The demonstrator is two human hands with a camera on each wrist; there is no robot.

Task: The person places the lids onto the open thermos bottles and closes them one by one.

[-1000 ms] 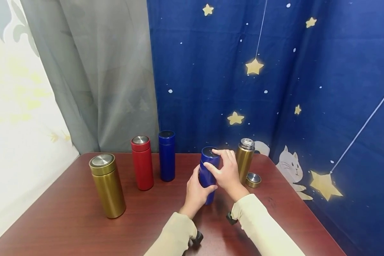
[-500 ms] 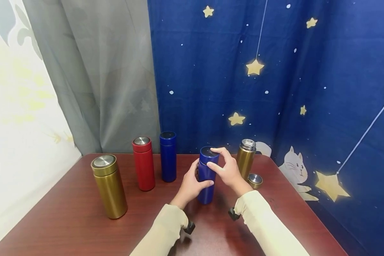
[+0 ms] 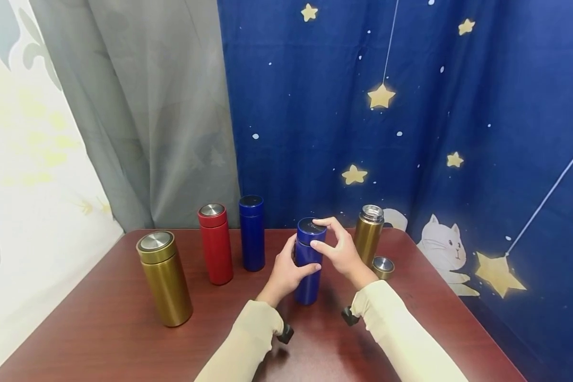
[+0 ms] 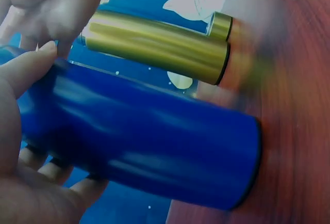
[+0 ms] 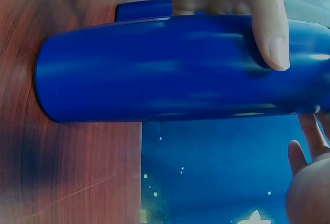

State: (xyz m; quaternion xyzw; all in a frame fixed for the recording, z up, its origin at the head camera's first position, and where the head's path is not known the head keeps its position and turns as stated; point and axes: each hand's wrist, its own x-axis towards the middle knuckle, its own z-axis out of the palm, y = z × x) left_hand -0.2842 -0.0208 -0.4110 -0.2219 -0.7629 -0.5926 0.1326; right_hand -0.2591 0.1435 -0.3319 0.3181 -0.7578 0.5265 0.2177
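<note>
A blue thermos (image 3: 307,286) stands upright on the table in front of me, its dark lid top showing small lit marks. My left hand (image 3: 285,273) grips its body from the left, with the thumb across the near side and other fingers behind. My right hand (image 3: 342,254) holds the thermos lid (image 3: 305,234), index fingertip over the top and thumb at the lid's lower edge. In the left wrist view the blue body (image 4: 170,136) reaches down to the table. The right wrist view shows my left thumb (image 5: 276,43) lying over the body.
An uncapped gold thermos (image 3: 369,236) stands to the right, its gold lid (image 3: 383,267) beside it on the table (image 3: 124,350). On the left stand a large gold thermos (image 3: 169,286), a red thermos (image 3: 217,252) and another blue thermos (image 3: 253,239). Curtains (image 3: 286,106) hang behind.
The held blue thermos has shifted slightly left and stands straighter. My left thumb sits a little higher on the body; my right hand stays at the lid.
</note>
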